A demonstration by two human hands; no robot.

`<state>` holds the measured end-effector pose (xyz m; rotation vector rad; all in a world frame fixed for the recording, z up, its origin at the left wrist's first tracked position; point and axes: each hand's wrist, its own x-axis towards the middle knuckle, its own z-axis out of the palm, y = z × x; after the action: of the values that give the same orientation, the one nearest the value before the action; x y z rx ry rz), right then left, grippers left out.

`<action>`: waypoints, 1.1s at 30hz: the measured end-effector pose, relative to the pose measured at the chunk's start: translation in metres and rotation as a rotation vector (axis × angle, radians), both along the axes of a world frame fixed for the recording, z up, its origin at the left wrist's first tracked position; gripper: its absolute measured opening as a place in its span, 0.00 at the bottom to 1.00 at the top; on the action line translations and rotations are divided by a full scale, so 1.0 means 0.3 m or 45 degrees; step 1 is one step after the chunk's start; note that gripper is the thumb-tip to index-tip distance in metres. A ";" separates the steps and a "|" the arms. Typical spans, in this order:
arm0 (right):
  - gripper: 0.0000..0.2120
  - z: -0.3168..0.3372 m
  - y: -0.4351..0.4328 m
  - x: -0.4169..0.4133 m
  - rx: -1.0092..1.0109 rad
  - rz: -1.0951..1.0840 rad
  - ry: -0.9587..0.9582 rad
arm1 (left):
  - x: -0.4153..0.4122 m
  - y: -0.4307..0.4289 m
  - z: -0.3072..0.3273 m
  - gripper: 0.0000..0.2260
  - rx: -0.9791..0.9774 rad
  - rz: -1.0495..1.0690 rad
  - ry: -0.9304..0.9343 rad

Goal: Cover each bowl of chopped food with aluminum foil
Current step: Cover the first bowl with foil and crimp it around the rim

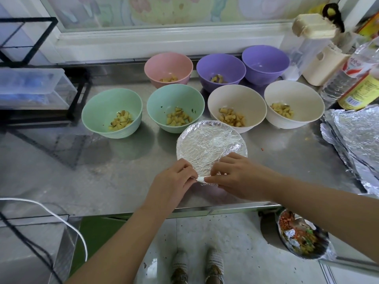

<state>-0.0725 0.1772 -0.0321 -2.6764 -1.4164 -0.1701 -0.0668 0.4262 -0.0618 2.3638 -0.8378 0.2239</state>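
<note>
Foil [207,140], crinkled and drawn flat, covers a bowl [201,178] standing upright at lower centre of the frame, near the front edge of the steel counter [102,177]. The bowl's mouth faces up; the covered top is round, so no long axis can be told, and only a sliver of pale rim shows at its near side. Both hands meet at that near rim. The left hand [174,181] has its fingers curled and pinches the foil edge from the left. The right hand [235,177] has fingers and thumb curled over the edge from the right, pressing the foil down against the rim. Just behind, across the middle of the frame, runs a row of four uncovered bowls, each holding chopped yellowish pieces: a green bowl [111,111], a second green bowl [175,107], a cream bowl [236,107] and a white bowl [294,103]. Farther up stand a pink bowl [168,68] and a purple bowl [221,70], both with pieces inside, and a second purple bowl [265,63] whose contents cannot be seen. At the right edge lies a stack of foil sheets [356,136], its long axis slanting from centre right down toward the right edge. Bottles [356,87] stand above it. At lower right, a bin [297,240] on the floor holds scraps and crumpled foil.
</note>
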 end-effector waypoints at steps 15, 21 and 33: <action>0.11 -0.100 0.105 -0.015 0.311 -0.287 -0.329 | -0.022 -0.027 -0.006 0.07 -0.014 0.134 0.029; 0.13 -0.113 0.112 -0.018 0.362 -0.362 -0.300 | -0.021 -0.031 -0.006 0.07 -0.020 0.134 -0.003; 0.11 -0.112 0.131 -0.026 0.396 -0.438 -0.269 | -0.033 -0.063 -0.038 0.14 0.163 0.233 -0.242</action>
<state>-0.0801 0.2165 -0.0656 -2.6667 -0.8664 -0.6601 -0.0766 0.4075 -0.0733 2.5716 -0.7412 0.4904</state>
